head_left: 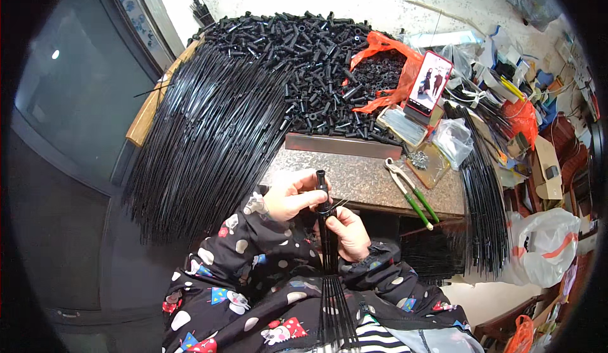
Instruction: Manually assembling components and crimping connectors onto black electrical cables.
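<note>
Both my hands hold a black umbrella frame (pixel 329 289) upright in front of my chest. My left hand (pixel 289 197) is closed around its tubular top, the thumb pressed against the tube just below the open end. Lower down, my right hand (pixel 349 235) pinches the collar where the ribs gather, with thumb and fingers together. A thin wire end (pixel 343 203) sticks out to the right between the two hands. From there the ribs hang down and fan slightly over my lap. My right fingertips are partly hidden behind the frame.
A stone-topped table (pixel 304 166) carries a heap of black plastic tubes (pixel 316 68), a metal bar (pixel 342 146) and green-handled pincers (pixel 411 194). Long black ribs (pixel 209 125) overhang its left edge; more ribs (pixel 484 207) hang right. A phone (pixel 429 82) leans beside a red bag (pixel 408 74).
</note>
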Demonstrator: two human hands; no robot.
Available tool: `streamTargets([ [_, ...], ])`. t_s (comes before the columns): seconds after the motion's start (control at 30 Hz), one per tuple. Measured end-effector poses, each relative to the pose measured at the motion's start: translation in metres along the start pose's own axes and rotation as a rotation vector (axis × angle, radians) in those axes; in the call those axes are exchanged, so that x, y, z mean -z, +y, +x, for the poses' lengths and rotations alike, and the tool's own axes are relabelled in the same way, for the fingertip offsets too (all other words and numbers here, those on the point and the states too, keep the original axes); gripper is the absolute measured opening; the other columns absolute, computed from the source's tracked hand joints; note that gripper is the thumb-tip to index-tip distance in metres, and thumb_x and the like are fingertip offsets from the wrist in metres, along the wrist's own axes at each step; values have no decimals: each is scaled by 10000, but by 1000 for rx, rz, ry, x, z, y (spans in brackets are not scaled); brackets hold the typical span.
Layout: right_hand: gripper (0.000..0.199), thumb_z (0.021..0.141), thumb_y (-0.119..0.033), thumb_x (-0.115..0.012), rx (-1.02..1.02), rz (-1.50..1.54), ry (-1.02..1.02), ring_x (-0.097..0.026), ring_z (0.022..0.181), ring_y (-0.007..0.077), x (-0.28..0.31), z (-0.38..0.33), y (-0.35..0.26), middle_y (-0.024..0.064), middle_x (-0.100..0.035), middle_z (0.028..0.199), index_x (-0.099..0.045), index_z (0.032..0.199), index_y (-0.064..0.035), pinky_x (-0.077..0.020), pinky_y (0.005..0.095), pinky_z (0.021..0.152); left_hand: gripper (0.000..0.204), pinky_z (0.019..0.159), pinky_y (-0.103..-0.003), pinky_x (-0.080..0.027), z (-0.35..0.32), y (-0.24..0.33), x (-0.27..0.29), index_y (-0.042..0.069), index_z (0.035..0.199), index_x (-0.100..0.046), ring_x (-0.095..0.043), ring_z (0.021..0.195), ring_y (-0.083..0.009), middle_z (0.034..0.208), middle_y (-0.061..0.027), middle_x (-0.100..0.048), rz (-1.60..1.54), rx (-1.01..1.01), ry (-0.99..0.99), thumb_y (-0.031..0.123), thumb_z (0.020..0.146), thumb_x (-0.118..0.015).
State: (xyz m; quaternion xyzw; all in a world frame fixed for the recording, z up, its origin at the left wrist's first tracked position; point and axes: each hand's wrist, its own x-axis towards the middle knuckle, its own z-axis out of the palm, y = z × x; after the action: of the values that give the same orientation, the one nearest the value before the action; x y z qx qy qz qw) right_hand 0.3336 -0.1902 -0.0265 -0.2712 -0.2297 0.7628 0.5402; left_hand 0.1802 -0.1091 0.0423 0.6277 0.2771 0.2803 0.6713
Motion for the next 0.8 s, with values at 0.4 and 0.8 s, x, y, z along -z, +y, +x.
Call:
streamTargets([
  [0.4, 233, 825, -193, -587, 132, -38, 8, -581, 709, 177, 12, -2, 6, 79, -596, 804, -515, 986, -40, -484, 302, 638, 415, 817, -299, -412, -16, -20, -14, -10, 1064, -521, -540, 905, -163, 952, -83, -577, 401, -296, 135, 65, 688, -679],
  [0.8, 330, 754, -238, -659, -37, -35, -113, -527, 676, 145, -10, -13, -14, 65, -581, 792, -573, 948, 15, -423, 265, 641, 253, 514, -233, -493, -17, -45, -20, -34, 974, -582, -601, 696, -201, 977, -109, -555, -314, -418, -48, -115, 736, -555],
])
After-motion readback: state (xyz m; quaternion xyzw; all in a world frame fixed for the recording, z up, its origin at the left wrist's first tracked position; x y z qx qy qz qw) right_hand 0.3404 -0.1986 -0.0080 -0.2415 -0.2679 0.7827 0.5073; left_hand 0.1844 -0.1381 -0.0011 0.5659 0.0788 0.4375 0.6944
